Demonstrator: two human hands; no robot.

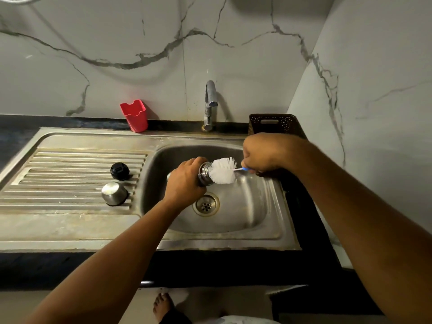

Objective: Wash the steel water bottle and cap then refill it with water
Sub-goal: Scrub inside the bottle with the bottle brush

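My left hand [184,181] is wrapped around the shiny steel water bottle [205,173], holding it on its side over the steel sink basin [245,206], mouth pointing right. My right hand [264,155] is fisted on the blue handle of a white bristle bottle brush [223,171], its head at the bottle's mouth. The black round cap [120,171] and steel cup lid [114,193] sit on the ridged draining surface [58,174].

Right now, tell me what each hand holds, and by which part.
The left hand grips the steel bottle around its body just below the neck. The right hand holds the white bottle brush by its handle end.
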